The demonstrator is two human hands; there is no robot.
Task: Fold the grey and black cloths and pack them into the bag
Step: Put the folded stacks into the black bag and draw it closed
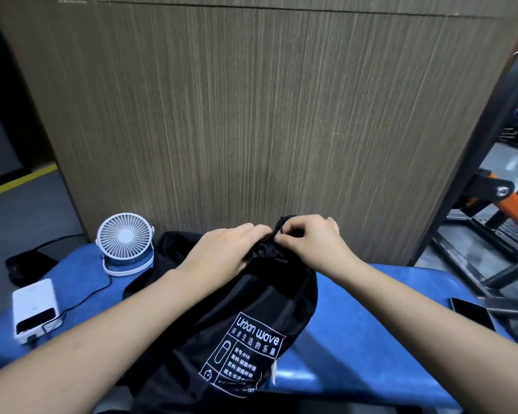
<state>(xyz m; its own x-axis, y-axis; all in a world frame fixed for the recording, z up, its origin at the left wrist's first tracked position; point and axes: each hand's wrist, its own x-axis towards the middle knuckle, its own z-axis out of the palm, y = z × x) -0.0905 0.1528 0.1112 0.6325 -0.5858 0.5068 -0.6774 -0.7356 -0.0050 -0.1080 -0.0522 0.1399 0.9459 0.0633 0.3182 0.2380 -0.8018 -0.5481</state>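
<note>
On the blue padded table before a brown wood-grain wall panel, the black printed drawstring bag is gripped at its gathered neck by the left hand, while its black cord is pinched by the right hand.

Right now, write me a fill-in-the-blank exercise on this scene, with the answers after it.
1. Both hands work at the gathered mouth of the ____ bag.
2. The right hand pinches the bag's ____.
3. The white fan stands to the ____ of the bag.
4. The bag lies on a ____ surface.

Missing words: black; drawstring; left; blue
</note>
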